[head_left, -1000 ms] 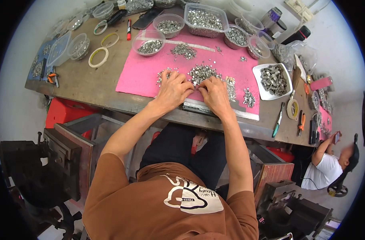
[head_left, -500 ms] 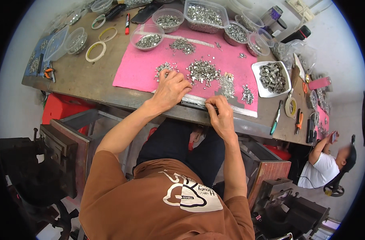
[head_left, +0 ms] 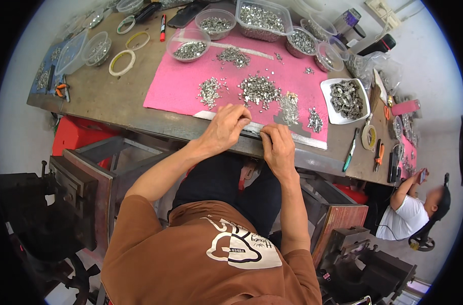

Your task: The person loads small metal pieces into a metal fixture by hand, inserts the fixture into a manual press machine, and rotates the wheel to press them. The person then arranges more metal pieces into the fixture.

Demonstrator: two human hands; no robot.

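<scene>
Dark strip (head_left: pixel 250 134) looks narrow, straight, partly hidden.

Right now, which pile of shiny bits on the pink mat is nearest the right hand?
The pale pile of thin slivers, just beyond the right hand; the other piles lie farther off.

Slim dark bar (head_left: pixel 250 134), lying lengthwise along front edge of table (head_left: pixel 124 96), partly hidden.

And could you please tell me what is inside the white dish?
A heap of silvery pieces lies in the white dish, with bare white showing around it; anything beneath the heap is covered.
</scene>
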